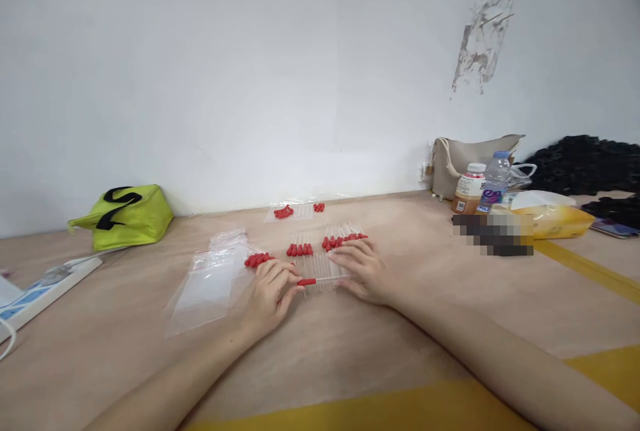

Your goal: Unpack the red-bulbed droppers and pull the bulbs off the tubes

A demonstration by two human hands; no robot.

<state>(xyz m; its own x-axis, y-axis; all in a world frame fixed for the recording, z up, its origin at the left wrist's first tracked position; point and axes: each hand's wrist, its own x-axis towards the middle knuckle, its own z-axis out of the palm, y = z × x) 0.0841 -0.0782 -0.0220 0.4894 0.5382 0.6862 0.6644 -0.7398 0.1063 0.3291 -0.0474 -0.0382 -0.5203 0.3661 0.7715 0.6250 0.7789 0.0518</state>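
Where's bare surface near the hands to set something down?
Bare: between right hand and bottles; between green bag and clear bags; the patch between the hands and the yellow stripe. Crowded: tube rows around both hands; left hand pinches a red-capped tube.

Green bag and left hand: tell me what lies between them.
Head view: clear plastic zip bags lie on the table between the green bag and the left hand, which pinches a red-capped tube.

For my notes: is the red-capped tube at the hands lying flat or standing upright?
Lying flat: the red-capped tube stretches sideways between left hand and right hand.
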